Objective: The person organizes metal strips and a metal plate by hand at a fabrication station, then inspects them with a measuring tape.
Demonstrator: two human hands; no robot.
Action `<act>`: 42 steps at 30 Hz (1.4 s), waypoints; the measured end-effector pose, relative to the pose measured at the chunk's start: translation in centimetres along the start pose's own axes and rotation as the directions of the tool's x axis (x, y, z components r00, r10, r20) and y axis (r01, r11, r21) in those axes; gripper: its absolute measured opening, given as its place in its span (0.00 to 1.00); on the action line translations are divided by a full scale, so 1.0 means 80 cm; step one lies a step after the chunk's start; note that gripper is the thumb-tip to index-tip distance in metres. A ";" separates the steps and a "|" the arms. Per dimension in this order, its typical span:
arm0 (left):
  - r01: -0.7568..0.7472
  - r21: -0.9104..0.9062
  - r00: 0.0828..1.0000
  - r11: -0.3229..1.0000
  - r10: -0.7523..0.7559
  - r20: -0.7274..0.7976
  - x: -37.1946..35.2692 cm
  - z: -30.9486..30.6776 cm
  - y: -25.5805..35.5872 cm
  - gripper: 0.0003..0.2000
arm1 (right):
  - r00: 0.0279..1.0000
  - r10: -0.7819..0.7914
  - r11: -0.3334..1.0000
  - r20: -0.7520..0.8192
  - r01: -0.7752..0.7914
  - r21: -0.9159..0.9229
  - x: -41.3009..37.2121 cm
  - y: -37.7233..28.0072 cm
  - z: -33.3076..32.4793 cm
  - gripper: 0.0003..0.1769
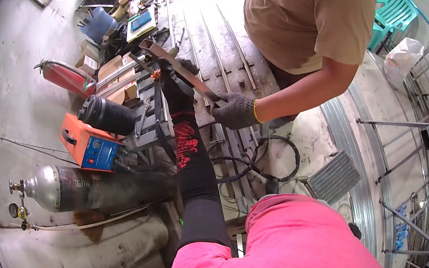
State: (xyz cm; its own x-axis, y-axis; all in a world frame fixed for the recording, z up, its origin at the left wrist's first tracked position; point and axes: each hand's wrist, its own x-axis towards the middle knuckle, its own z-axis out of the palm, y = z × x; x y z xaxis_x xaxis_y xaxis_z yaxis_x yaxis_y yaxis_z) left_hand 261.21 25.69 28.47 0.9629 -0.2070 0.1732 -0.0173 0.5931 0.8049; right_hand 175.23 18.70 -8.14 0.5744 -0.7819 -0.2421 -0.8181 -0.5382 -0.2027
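"Where was the long, rusty-brown metal tube (pixel 197 83)?"

"Slantwise over the workbench (pixel 198 42), held by two people. The wearer's left hand (pixel 178 91), in a black glove, had its fingers curled around it; the co-worker's hand (pixel 235 112), in a grey knitted glove, was at the near end."

"And the wearer's right hand?"

"I couldn't make it out, so I couldn't tell about its fingers."

"What could have gone wrong?"

"Uneven pulling, I'd judge. Had one let go or twisted early, the tube could have swung and pinched fingers against the thin steel bars (pixel 214 48) on the bench."

"Anything at floor level?"

"The looped black cable (pixel 295 157) near the bench could have snagged a foot, and a stumble might have jerked the tube toward the orange-and-blue welding machine (pixel 91 144)."
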 end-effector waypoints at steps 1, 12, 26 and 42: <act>-0.040 0.020 0.998 0.999 0.039 0.045 -0.006 0.000 0.002 0.28 | 1.000 0.005 1.000 0.004 -0.005 -0.003 0.004 -0.002 0.002 0.13; -0.160 0.018 0.982 0.987 0.157 0.103 0.022 0.066 -0.031 0.11 | 0.987 0.146 0.989 0.067 -0.144 -0.026 -0.020 -0.019 0.035 0.20; -0.274 0.142 0.916 0.951 0.214 0.338 0.056 0.173 0.027 0.26 | 0.963 0.208 0.978 0.173 -0.200 -0.059 -0.032 -0.070 0.073 0.21; -0.225 0.768 0.974 0.599 0.145 0.173 -0.071 -0.113 -0.231 0.18 | 0.919 0.254 0.967 0.300 -0.238 -0.087 -0.039 -0.067 0.032 0.23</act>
State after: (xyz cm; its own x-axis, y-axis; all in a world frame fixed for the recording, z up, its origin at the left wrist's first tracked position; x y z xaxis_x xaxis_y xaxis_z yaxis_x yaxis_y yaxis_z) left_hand 258.48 22.95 7.47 0.8890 -0.2502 0.3834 -0.4342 -0.1954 0.8794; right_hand 177.90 24.83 -8.74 0.3290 -0.7610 -0.5591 -0.9307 -0.3616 -0.0555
